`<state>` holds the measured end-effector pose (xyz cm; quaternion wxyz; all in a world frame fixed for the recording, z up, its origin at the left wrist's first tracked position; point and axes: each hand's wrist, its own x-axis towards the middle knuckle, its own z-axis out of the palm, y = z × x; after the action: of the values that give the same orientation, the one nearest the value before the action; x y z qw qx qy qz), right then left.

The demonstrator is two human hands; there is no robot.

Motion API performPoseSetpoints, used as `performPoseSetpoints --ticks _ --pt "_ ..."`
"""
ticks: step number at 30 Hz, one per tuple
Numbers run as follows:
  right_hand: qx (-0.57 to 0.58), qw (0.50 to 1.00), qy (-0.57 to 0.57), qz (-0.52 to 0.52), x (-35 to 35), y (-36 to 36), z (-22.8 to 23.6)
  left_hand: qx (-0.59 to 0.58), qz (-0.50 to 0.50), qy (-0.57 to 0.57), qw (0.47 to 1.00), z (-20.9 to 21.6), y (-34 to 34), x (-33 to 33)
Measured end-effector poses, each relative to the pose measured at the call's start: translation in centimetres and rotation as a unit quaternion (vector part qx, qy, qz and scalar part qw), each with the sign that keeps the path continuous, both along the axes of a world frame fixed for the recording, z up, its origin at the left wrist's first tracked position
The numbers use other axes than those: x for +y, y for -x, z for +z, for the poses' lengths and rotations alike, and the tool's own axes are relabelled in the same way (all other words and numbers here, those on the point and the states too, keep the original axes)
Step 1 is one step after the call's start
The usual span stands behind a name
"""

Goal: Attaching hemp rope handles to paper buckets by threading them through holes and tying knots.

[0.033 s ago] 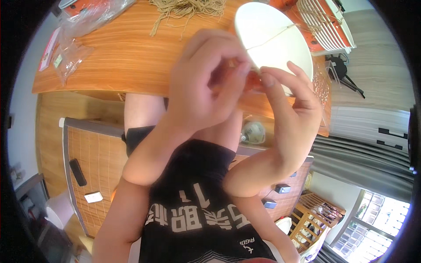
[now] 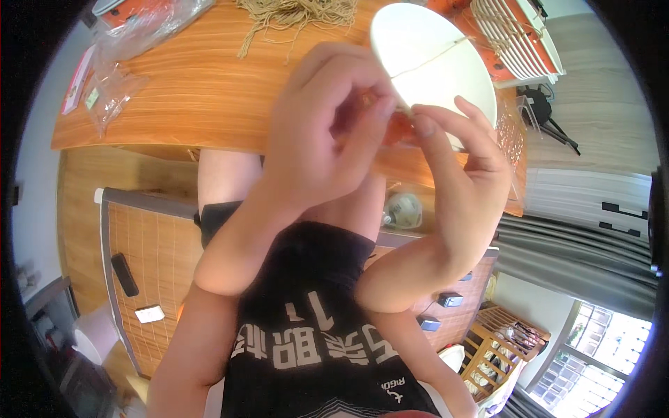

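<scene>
A round, white-lined bucket (image 2: pixel 432 76) with an orange outer wall is tipped so that its mouth faces me. A thin length of twine (image 2: pixel 435 56) crosses its mouth and meets the rim near my left fingers. My left hand (image 2: pixel 324 129) is closed, with thumb and forefinger pinched beside the near-left rim; orange shows inside its curl. Opposite it, my right hand (image 2: pixel 470 153) pinches with thumb and forefinger at the same stretch of rim, other fingers raised along the bucket. Whatever lies between either pair of fingertips is too small or hidden to make out.
Loose tan twine (image 2: pixel 300 17) lies heaped at the far side of the wooden table (image 2: pixel 202 76). Stacked white-rimmed orange buckets (image 2: pixel 519 42) with twine stand far right. Clear plastic bags (image 2: pixel 111 94) and a flat pink-and-white box (image 2: pixel 78 80) are at the left.
Both hands stay at the bucket's rim, still pinching. The left hand shifts very slightly, and the bucket moves a touch to the left.
</scene>
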<state>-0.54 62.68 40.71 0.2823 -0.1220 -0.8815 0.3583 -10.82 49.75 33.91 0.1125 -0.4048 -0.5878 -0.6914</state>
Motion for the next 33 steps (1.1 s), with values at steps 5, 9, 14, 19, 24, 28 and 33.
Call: performPoseSetpoints --ticks 5,9,14,19,24,28,33 --pt "-0.004 1.000 0.017 0.005 -0.3 0.3 0.1 -0.027 -0.032 -0.052 0.998 0.6 0.6 0.0" --pt "0.016 0.995 -0.098 0.010 -0.6 0.3 0.9 -0.020 -0.051 -0.034 0.998 1.3 0.8 -0.3" --pt "0.036 0.981 -0.182 0.057 -0.9 1.3 1.0 -0.019 -0.062 -0.001 0.998 2.5 0.3 -1.2" --pt "0.077 0.984 -0.156 0.045 -0.1 1.2 0.4 0.134 0.022 0.121 0.983 4.6 1.5 -2.6" --pt "0.087 0.984 -0.151 0.037 0.0 1.3 -0.1 0.277 0.030 0.231 0.932 5.7 3.4 -3.8" --pt "0.081 0.985 -0.147 0.043 0.2 1.1 0.2 0.273 0.016 0.209 0.939 7.4 3.5 -3.1" --pt "0.053 0.991 -0.099 0.067 0.1 1.3 -0.2 0.236 0.055 0.117 0.963 5.9 3.8 -2.4"
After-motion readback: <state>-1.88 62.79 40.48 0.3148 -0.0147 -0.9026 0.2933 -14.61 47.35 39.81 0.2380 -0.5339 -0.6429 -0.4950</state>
